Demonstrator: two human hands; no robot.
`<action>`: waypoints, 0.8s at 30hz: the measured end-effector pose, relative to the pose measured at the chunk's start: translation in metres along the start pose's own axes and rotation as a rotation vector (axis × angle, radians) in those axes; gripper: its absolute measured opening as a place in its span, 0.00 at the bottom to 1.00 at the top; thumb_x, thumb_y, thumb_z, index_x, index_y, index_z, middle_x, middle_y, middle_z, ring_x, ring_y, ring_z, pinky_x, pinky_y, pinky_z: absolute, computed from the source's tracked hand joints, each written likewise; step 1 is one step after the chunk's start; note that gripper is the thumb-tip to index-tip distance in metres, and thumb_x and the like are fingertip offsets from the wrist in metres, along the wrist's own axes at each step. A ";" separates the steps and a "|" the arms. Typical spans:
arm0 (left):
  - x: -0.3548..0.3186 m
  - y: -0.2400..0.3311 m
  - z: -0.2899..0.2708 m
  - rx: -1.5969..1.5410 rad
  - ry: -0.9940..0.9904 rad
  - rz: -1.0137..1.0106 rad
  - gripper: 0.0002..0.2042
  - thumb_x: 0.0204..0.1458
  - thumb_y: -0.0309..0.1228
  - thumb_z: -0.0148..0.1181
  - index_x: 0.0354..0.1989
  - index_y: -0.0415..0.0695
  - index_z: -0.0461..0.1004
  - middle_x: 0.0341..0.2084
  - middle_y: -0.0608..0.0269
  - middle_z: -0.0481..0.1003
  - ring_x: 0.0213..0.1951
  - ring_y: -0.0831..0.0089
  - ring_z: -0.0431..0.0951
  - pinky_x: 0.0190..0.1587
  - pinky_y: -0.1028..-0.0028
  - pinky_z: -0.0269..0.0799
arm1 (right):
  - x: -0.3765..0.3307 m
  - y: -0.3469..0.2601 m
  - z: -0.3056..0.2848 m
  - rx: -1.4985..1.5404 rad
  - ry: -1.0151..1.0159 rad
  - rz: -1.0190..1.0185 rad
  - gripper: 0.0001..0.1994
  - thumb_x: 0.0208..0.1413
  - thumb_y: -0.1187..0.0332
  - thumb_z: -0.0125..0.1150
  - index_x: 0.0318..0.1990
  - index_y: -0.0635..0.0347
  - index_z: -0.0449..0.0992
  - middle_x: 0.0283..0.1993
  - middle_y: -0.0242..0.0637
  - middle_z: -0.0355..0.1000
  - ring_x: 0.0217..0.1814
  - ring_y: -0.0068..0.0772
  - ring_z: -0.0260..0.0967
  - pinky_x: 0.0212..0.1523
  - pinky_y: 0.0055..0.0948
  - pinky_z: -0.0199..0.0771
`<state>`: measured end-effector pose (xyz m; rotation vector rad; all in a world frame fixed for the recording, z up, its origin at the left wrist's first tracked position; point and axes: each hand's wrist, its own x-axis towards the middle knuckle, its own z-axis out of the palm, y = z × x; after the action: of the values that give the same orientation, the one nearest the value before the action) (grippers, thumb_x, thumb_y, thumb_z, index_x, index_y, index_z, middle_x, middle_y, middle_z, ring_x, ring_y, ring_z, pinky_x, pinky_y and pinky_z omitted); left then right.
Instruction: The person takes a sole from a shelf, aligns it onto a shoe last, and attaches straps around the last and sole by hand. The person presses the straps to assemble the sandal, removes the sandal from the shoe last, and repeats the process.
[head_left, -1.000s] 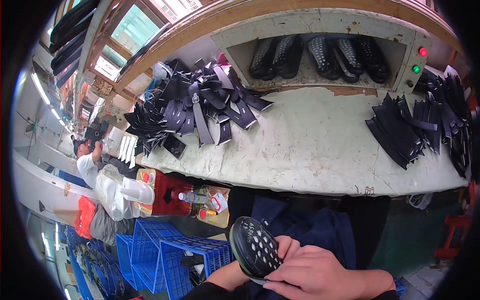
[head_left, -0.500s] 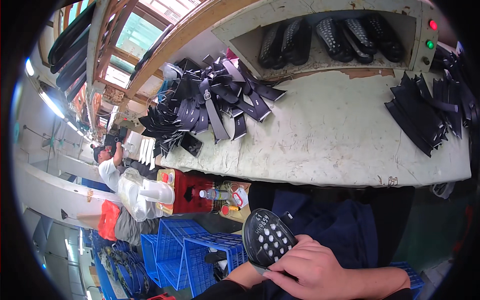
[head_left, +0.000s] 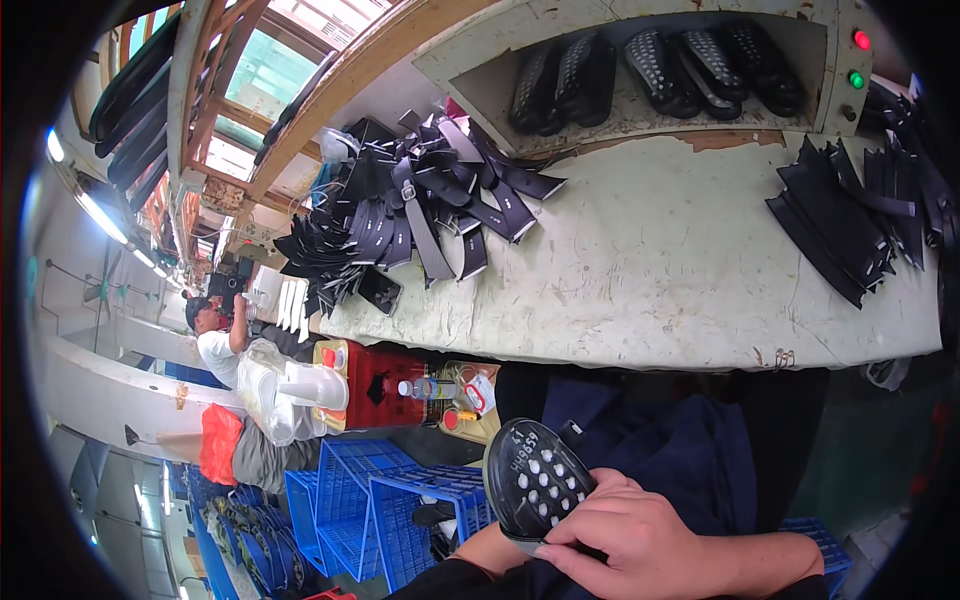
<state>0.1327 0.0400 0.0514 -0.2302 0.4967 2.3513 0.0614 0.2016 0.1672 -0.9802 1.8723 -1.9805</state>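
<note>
A black shoe sole (head_left: 522, 484), rounded at one end and dotted with white spots, is held tilted above my lap near the lower middle. Pale handwriting runs along its upper part. My right hand (head_left: 640, 528) is closed around the sole's lower right edge, thumb lying along the near side. From the lower edge my left hand (head_left: 492, 550) reaches in behind the sole; only its wrist area shows, and its fingers are hidden.
The pale worktable (head_left: 640, 260) bears a heap of black straps (head_left: 410, 200) and, at right, black strips (head_left: 830, 220). Behind is an open-fronted box (head_left: 440, 70) with dotted black soles. Blue crates (head_left: 400, 520) and a red container (head_left: 385, 385) stand left; a person (head_left: 215, 340) works farther off.
The view has shifted slightly. My hands and the sole keep nearly the same pose, with my right thumb a little nearer the sole's lower edge.
</note>
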 end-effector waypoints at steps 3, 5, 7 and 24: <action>-0.001 0.001 0.002 0.022 -0.008 -0.052 0.11 0.58 0.35 0.58 0.26 0.53 0.63 0.29 0.76 0.66 0.39 0.81 0.68 0.52 0.74 0.60 | -0.001 -0.002 -0.001 0.002 0.014 0.005 0.05 0.48 0.73 0.68 0.27 0.61 0.77 0.27 0.43 0.73 0.31 0.48 0.72 0.37 0.39 0.69; -0.002 0.004 0.007 0.162 0.013 -0.067 0.08 0.59 0.37 0.57 0.31 0.52 0.66 0.31 0.76 0.67 0.41 0.81 0.69 0.55 0.74 0.58 | -0.001 -0.004 -0.002 0.001 0.019 0.006 0.04 0.49 0.73 0.67 0.27 0.61 0.77 0.27 0.43 0.73 0.31 0.48 0.71 0.37 0.39 0.69; -0.004 0.010 0.014 0.303 0.032 -0.084 0.07 0.59 0.38 0.56 0.35 0.51 0.68 0.33 0.75 0.68 0.44 0.82 0.70 0.59 0.74 0.57 | 0.001 -0.007 -0.005 0.056 -0.016 0.072 0.04 0.49 0.73 0.66 0.27 0.61 0.77 0.27 0.44 0.73 0.31 0.49 0.71 0.38 0.38 0.70; -0.025 -0.018 -0.052 0.358 0.199 -0.172 0.13 0.60 0.37 0.57 0.52 0.49 0.74 0.42 0.70 0.74 0.56 0.83 0.70 0.65 0.71 0.58 | 0.010 -0.001 -0.015 0.167 -0.263 0.258 0.05 0.55 0.68 0.68 0.32 0.60 0.80 0.23 0.34 0.74 0.26 0.32 0.70 0.35 0.26 0.72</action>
<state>0.1641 0.0154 0.0068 -0.3251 0.9434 2.0399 0.0446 0.2078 0.1723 -0.8561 1.5761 -1.7320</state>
